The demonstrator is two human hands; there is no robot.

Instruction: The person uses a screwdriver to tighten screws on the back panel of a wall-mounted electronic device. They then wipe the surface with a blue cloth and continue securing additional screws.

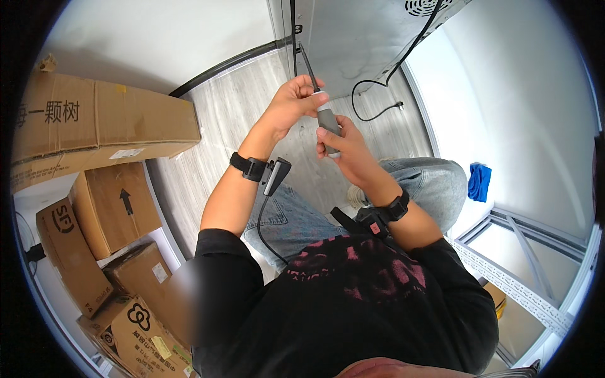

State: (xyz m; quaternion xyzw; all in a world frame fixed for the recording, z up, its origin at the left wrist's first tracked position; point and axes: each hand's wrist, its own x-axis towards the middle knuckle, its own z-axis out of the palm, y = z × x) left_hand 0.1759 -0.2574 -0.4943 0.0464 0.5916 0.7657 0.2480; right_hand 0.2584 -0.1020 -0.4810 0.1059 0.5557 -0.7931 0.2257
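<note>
A screwdriver with a long dark shaft and a grey handle (328,124) is held in both hands. Its tip reaches the edge of a grey metal cabinet (353,44), beside a small slot; whether it sits on a screw is too small to tell. My left hand (295,104) pinches the upper end of the handle, where the shaft begins. Lower down, my right hand (343,140) wraps its fingers round the grip near the butt end. Both wrists wear black straps with small devices.
A black power cord with a plug (399,105) trails from the cabinet onto the wood-look floor (252,94). Cardboard boxes (145,120) are stacked at the left. On the right lie a blue cloth (479,182) and a white metal rack (510,283). My bent knees are below my hands.
</note>
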